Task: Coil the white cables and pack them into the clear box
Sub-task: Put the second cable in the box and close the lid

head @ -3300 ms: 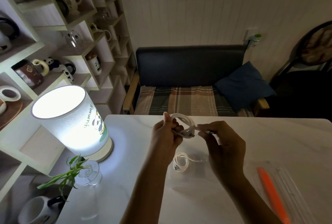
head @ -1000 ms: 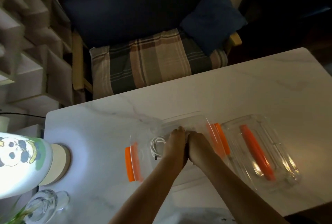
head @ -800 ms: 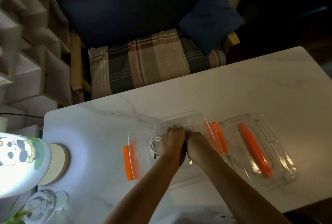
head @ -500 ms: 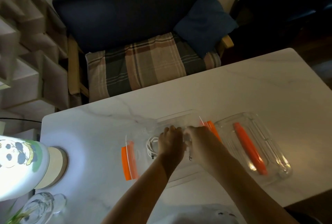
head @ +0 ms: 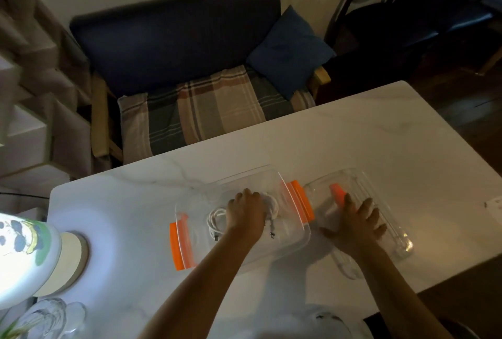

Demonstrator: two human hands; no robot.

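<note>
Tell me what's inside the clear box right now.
Two coils of white cable lie inside the clear box. The left hand covers part of the second coil, hiding anything beneath.

Dim room around a white marble counter (head: 353,148)

A lit lamp (head: 19,254) with a panda print stands at the counter's left end on a round base, and clear glassware (head: 46,317) with a bit of green leaf sits just below it. Behind the counter is a dark sofa (head: 173,37) with a plaid cushion (head: 212,107) on its seat and a blue pillow (head: 290,50) leaning in its right corner. White shelves (head: 30,132) rise at the left, and a dark chair (head: 407,20) stands at the upper right.
</note>
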